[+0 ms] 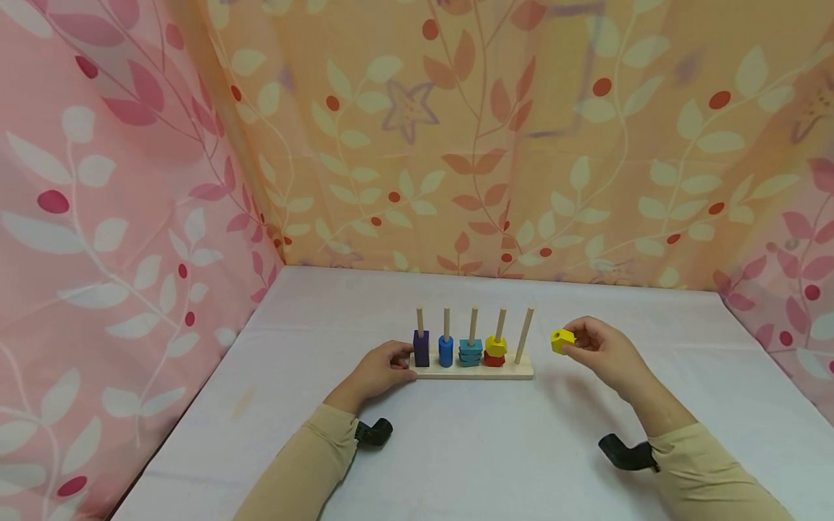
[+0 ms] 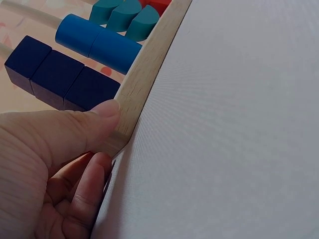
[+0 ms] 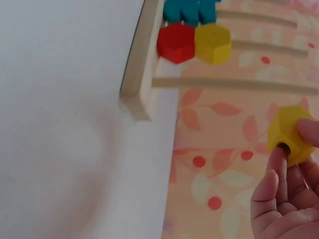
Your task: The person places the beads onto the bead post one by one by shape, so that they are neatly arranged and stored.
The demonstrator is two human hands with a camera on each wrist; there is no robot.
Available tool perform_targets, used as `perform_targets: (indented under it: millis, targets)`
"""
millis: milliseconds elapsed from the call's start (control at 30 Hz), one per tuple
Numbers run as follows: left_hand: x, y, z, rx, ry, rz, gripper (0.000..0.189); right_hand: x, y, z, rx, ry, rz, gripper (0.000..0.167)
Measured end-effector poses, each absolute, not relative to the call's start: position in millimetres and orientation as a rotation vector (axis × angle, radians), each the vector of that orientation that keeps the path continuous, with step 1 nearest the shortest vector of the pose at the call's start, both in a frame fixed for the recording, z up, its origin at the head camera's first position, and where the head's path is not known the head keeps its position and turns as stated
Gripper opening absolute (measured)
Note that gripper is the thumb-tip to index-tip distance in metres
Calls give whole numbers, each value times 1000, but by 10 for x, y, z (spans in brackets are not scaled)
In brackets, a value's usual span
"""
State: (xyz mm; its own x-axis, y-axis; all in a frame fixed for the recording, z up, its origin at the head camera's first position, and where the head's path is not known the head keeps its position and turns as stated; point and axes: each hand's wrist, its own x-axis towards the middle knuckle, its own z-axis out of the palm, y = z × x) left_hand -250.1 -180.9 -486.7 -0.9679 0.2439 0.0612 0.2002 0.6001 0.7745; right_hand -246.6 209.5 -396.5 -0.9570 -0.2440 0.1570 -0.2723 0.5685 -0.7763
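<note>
A wooden peg board [image 1: 469, 372] with several upright pegs stands on the table. At its left end, my left hand [image 1: 384, 370] holds the base, thumb on the front edge beside the dark blue square blocks [image 2: 57, 74]. To the right of the board and off the table, my right hand [image 1: 602, 354] pinches a yellow hexagonal block [image 1: 562, 341]. The hole through that block shows in the right wrist view. Blue cylinders [image 1: 446, 352], teal blocks [image 1: 470, 352], and a red hexagonal block [image 3: 177, 42] under a yellow one [image 3: 213, 44] sit on pegs. The rightmost peg [image 1: 524, 336] is bare.
White cloth covers the table [image 1: 495, 449]. A patterned orange curtain [image 1: 482, 145] hangs behind it, with pink curtains [image 1: 117, 217] at the sides. Black wrist cameras [image 1: 627, 453] stick out from both sleeves.
</note>
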Motion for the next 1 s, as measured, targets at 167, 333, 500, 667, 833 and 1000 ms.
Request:
perform_targets:
  millis: [167, 333, 500, 667, 833, 1000]
  targets:
    - [-2505, -1809, -4879, 366, 2764, 1327, 49, -2409, 1975, -3852, 456, -2650, 1545, 37]
    - [-2518, -1818, -4888, 379, 2772, 1327, 49, -2414, 1871, -3724, 500, -2563, 1647, 37]
    - [-2525, -1821, -4900, 388, 2770, 1334, 49, -2453, 1754, -3602, 560, -2522, 1643, 32]
    - [-2522, -1819, -4896, 383, 2764, 1344, 49, -2497, 1598, -3517, 610, -2498, 1573, 31]
    - [-2511, -1820, -4879, 384, 2768, 1340, 49, -2563, 1457, -3460, 610, -2511, 1482, 31]
    - [-2502, -1813, -4874, 369, 2763, 1348, 49, -2612, 1410, -3473, 591, -2555, 1509, 30]
